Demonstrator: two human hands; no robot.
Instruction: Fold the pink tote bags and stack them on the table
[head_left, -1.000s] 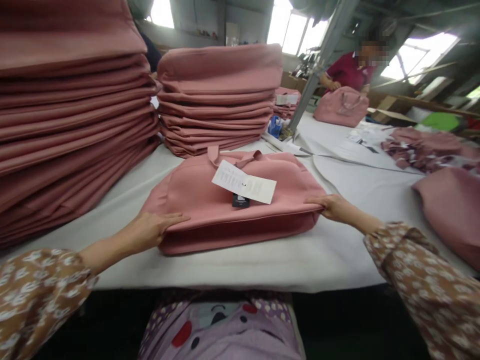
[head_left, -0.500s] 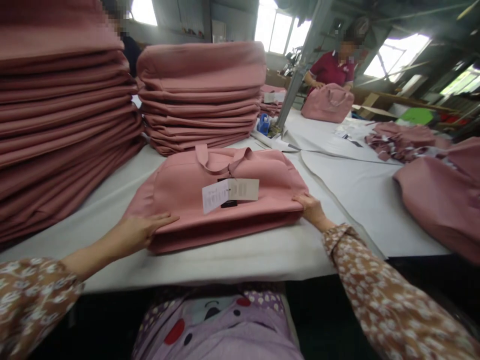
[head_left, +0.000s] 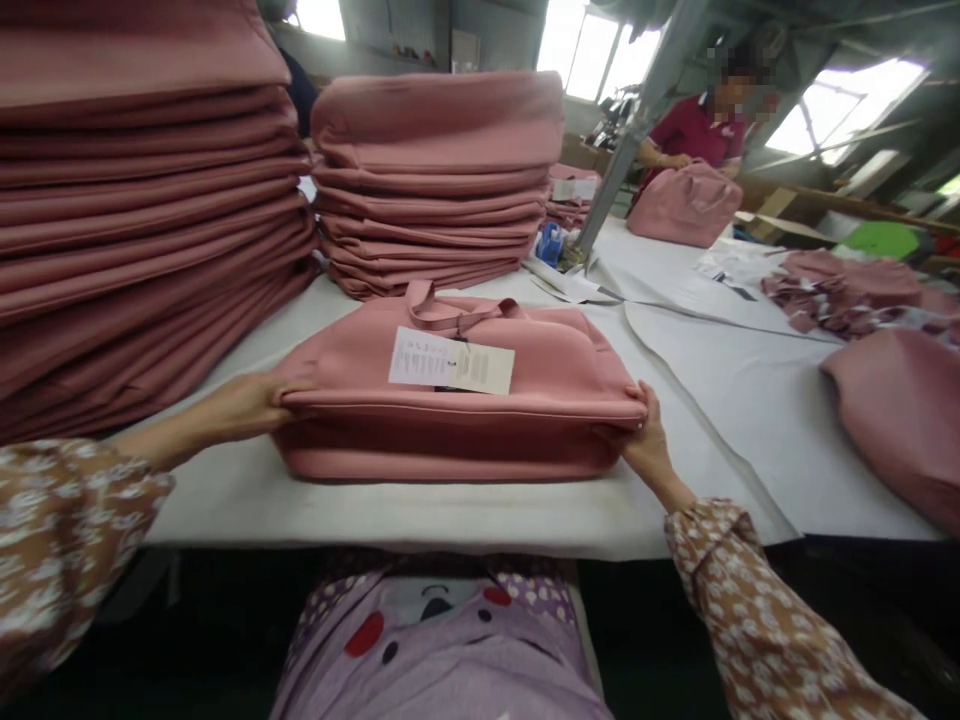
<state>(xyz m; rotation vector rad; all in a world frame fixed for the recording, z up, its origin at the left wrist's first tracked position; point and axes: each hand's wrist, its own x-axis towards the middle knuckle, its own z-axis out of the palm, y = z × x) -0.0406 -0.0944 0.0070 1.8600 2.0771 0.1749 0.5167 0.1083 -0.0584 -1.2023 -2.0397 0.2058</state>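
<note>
A flat pink bag (head_left: 525,400) lies on the white table (head_left: 450,505) right in front of me. A white paper tag (head_left: 451,360) and a small dark label rest on its top, below its handles (head_left: 457,310). My left hand (head_left: 240,405) grips the bag's left end. At the bag's right corner, my right hand (head_left: 649,440) pinches the edge with the fingers under it.
A tall stack of pink bags (head_left: 142,210) rises at the left, a second stack (head_left: 439,180) behind the bag. Another person (head_left: 701,125) handles a pink bag (head_left: 686,205) at the far right. More pink pieces (head_left: 892,400) lie at the right, beside a metal post (head_left: 637,120).
Both hands went from resting flat on the bag's near corners to gripping its two ends. The bag now sits squared to me, and the tag has shifted on top.
</note>
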